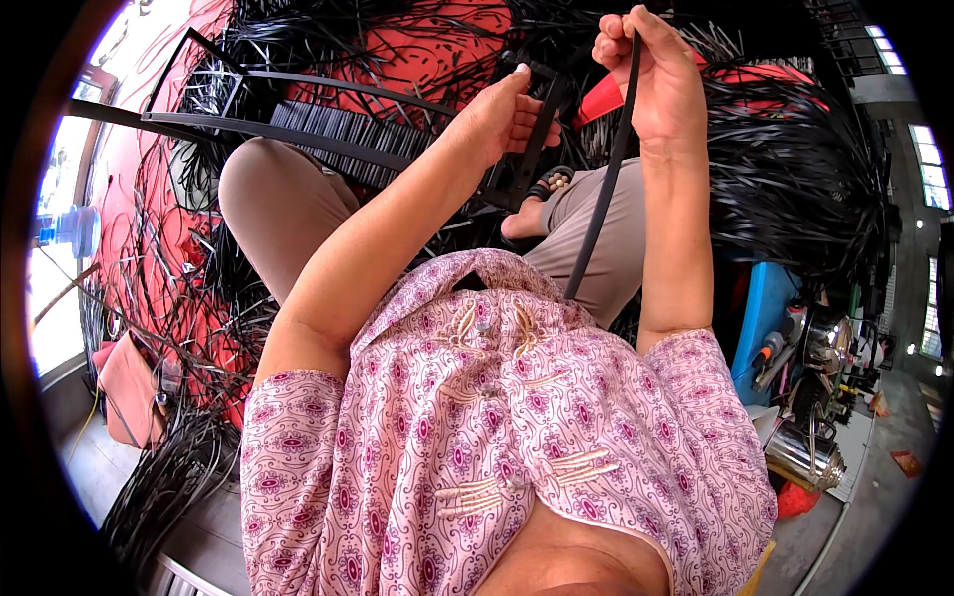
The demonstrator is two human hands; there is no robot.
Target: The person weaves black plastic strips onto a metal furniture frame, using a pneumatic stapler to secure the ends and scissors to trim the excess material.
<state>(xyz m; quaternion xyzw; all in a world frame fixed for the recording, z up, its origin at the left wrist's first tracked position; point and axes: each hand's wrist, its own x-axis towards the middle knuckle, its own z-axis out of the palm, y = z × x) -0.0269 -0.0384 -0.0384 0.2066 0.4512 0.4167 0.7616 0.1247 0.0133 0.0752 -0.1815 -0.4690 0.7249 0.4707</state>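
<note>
A long black frame [268, 129] lies across my lap area, with rows of black strips wound side by side along its middle [343, 144]. At the frame's right end, my left hand [505, 114] has its thumb on the end bar and its fingers curled by the bar's inner side. My right hand [658, 84] is raised higher and to the right, pinching a flat black strip [613, 164] between thumb and fingers. From that pinch the strip hangs down toward my shirt; its lower end is hidden there.
Loose black strips [795, 179] pile up at right and tangle over the red floor covering [417, 55]. At left are a clear blue bottle [75, 230] and a pink bag [131, 392]. A blue bin [763, 318], tools and a metal flask [807, 452] stand at right.
</note>
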